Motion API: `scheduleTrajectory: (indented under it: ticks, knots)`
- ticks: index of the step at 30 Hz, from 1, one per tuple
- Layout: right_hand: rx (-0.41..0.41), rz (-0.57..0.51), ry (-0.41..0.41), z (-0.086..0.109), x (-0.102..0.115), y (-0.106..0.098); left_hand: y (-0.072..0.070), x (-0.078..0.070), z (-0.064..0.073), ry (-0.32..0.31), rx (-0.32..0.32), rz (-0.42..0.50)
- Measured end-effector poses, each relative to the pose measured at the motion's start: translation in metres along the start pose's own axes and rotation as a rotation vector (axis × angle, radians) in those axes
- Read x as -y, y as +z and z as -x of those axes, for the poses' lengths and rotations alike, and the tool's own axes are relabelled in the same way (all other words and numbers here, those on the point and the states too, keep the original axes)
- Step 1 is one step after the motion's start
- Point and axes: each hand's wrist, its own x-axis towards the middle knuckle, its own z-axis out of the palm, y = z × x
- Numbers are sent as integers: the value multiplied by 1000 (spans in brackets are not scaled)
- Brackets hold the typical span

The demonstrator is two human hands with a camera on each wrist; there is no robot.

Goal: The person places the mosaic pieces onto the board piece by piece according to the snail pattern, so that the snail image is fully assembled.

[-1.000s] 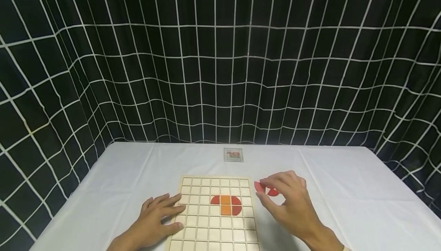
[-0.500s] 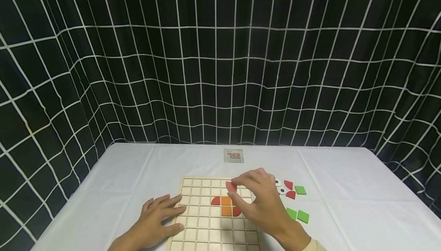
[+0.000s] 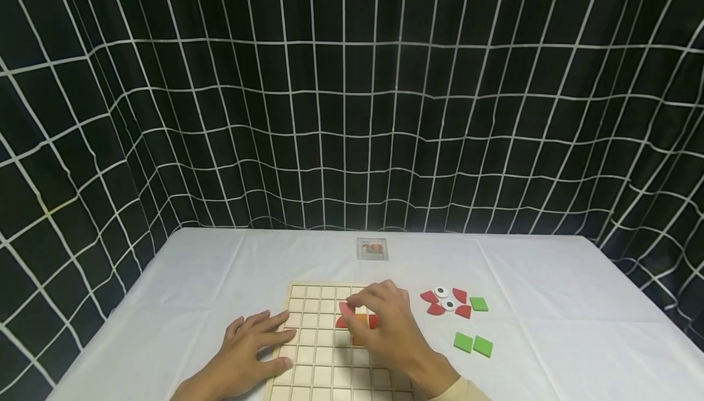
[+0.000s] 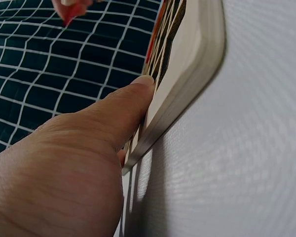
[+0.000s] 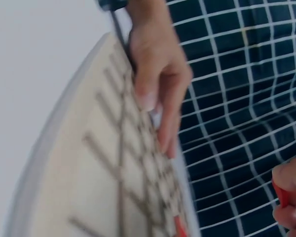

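A cream grid board (image 3: 308, 355) lies on the white-covered table. My left hand (image 3: 250, 349) rests on its left edge with the fingers spread; the left wrist view shows the thumb (image 4: 123, 106) against the board's side. Over the board's middle, my right hand (image 3: 387, 327) pinches a red quarter-circle tile (image 3: 347, 310) between thumb and fingers. Just below it in the head view, set in the grid, are a red tile (image 3: 341, 323), orange square tiles (image 3: 359, 337) and another red tile (image 3: 373, 321), partly hidden by the right hand.
Right of the board lie several red quarter-circle tiles (image 3: 459, 295), two white eye discs (image 3: 448, 305) and green square tiles (image 3: 463, 342). A small picture card (image 3: 372, 249) lies near the far edge. Beyond the table hangs a dark curtain (image 3: 352, 114) with white grid lines.
My right hand has moved left from the loose tiles to over the board, carrying the red quarter-circle tile. The loose tiles it covered now show. My left hand has stayed in place.
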Motion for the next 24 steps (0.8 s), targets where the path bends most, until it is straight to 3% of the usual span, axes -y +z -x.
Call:
scheduleTrajectory:
  ticks: [4,13,24]
  knots:
    - [64,-6,44,7,-5,8,0,1,2,6,-7,-9]
    - [133,70,-18,17,-16,21,0,1,0,-9,-1,-16]
    - [249,151,20,25,-18,25,0,-1,0,-29,11,-14]
